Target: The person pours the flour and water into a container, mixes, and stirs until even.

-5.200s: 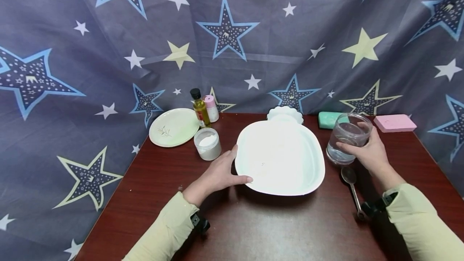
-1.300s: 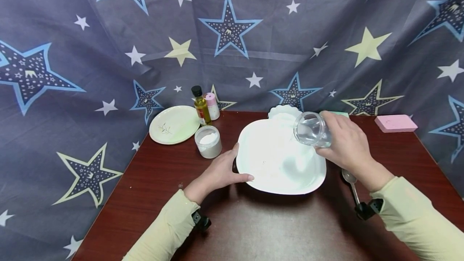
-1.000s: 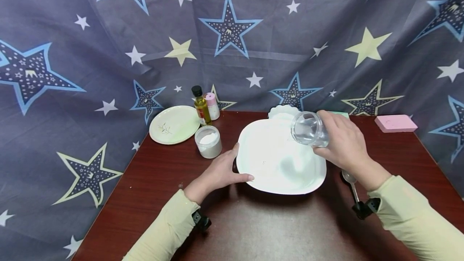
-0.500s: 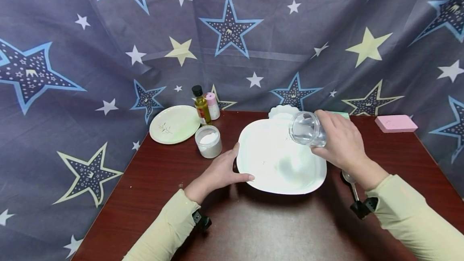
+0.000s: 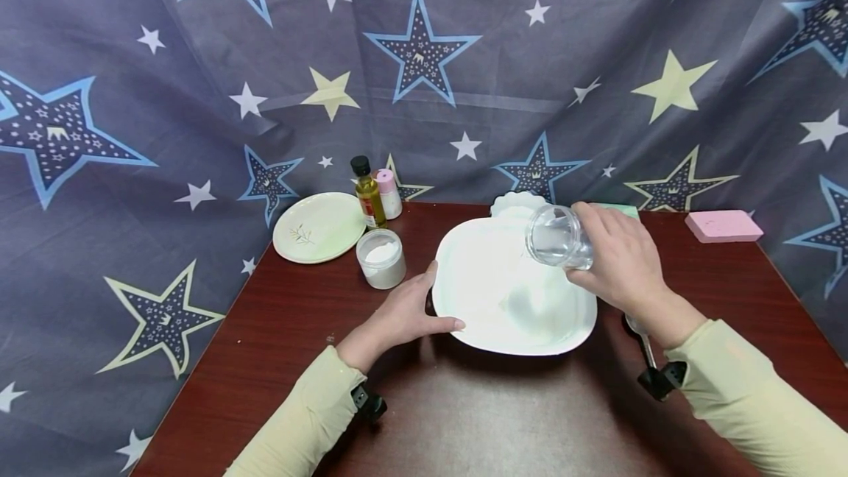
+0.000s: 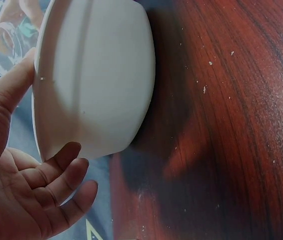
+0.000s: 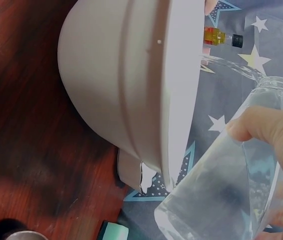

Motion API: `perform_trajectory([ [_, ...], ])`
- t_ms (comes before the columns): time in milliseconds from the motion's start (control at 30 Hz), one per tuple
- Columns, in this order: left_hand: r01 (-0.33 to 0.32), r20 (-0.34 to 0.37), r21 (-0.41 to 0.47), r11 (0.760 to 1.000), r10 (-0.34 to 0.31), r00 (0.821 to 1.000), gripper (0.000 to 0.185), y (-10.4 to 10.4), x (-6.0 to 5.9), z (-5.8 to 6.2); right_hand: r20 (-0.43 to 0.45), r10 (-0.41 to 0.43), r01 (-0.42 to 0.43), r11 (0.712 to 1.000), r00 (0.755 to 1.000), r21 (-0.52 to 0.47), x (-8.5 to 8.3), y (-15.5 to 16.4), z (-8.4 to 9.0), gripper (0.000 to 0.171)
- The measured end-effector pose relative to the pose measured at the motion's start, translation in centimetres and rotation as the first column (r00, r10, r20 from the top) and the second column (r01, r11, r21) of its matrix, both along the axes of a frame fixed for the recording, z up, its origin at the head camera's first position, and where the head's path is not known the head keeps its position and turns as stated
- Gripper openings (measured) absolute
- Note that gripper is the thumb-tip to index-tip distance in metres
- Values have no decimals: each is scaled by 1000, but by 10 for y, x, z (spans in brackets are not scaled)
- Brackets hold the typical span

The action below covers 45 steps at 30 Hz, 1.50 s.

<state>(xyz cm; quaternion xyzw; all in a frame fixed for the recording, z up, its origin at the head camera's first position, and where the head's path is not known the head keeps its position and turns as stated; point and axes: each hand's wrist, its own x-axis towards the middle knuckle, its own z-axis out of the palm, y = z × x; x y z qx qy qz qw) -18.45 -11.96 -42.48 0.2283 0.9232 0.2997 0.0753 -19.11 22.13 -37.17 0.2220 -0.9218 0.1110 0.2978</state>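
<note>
A white basin (image 5: 477, 293) stands on the dark red table. My left hand (image 5: 397, 311) holds its left side, thumb along the near edge; in the left wrist view, thumb and fingers of the left hand (image 6: 36, 170) touch its rim and outer wall. My right hand (image 5: 623, 260) grips a clear glass jar (image 5: 559, 236) around its side and tilts it over the basin's right part. In the right wrist view, a stream of water (image 7: 231, 67) runs from the mouth of the tilted jar (image 7: 216, 170) toward the basin, and water still shows inside.
At the back left are an oval plate (image 5: 318, 230), an oil bottle (image 5: 371, 197), a pink-capped bottle (image 5: 389, 197) and a jar of white powder (image 5: 381, 260). A scalloped white dish (image 5: 517, 203) stands behind the basin. A pink block (image 5: 723, 226) and spoon (image 5: 645, 344) lie right.
The right hand has lifted the jar from the table, brought it left over the basin and tipped it. Lately it inches further left. The left hand stays at the basin.
</note>
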Motion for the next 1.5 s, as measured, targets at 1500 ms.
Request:
perform_trajectory([
  [1500,4,-23,-12,1000,-4,1000,114,1,2,2,17,-105,105,994,994,8,-2,-3,1,80],
])
